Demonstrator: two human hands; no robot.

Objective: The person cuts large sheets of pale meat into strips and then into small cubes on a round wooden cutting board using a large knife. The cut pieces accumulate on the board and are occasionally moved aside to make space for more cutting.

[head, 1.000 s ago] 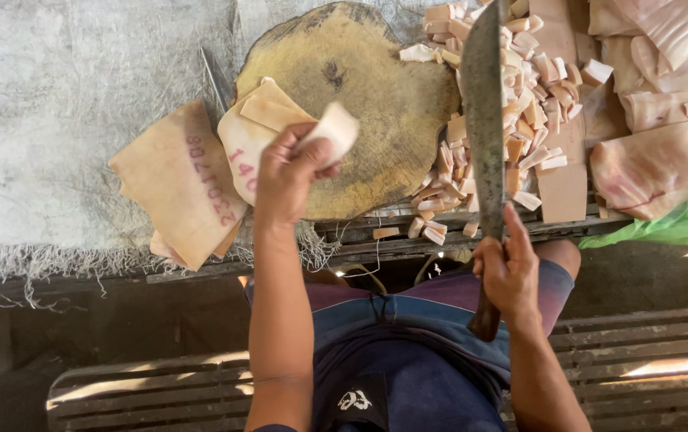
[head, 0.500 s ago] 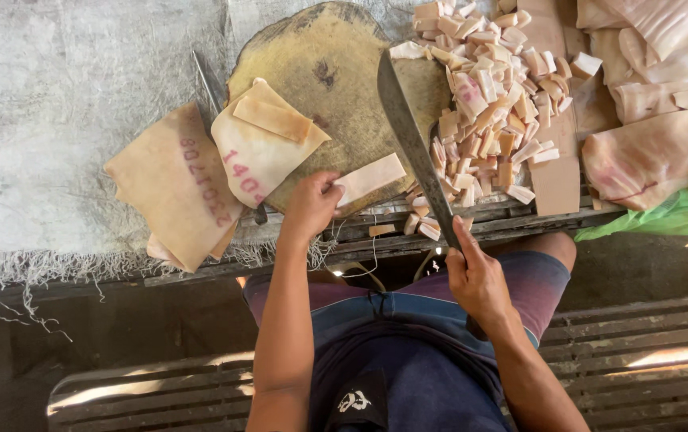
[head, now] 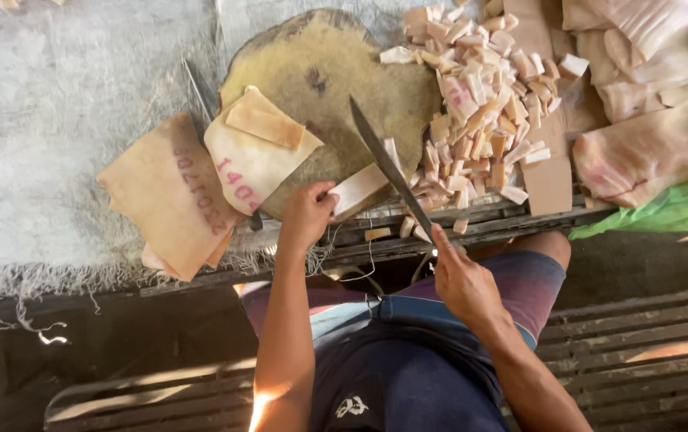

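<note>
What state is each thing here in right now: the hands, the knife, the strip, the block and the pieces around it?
left hand: pressing the pale strip onto the block
right hand: closed around the knife handle
knife: blade slanted across the strip's end
pale strip: lying flat at the block's near edge
round wooden block: worn, stained
cut pieces: heaped to the block's right
large flat sheets: uncut, stacked left
second knife: lying idle

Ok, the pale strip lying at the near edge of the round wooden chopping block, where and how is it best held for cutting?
Hold the pale rectangular strip at its left end, from the near-left side, as the left hand does. The strip lies flat and angled up to the right, and the long knife blade in the right hand crosses its right end, so the left end keeps fingers away from the edge.
</note>
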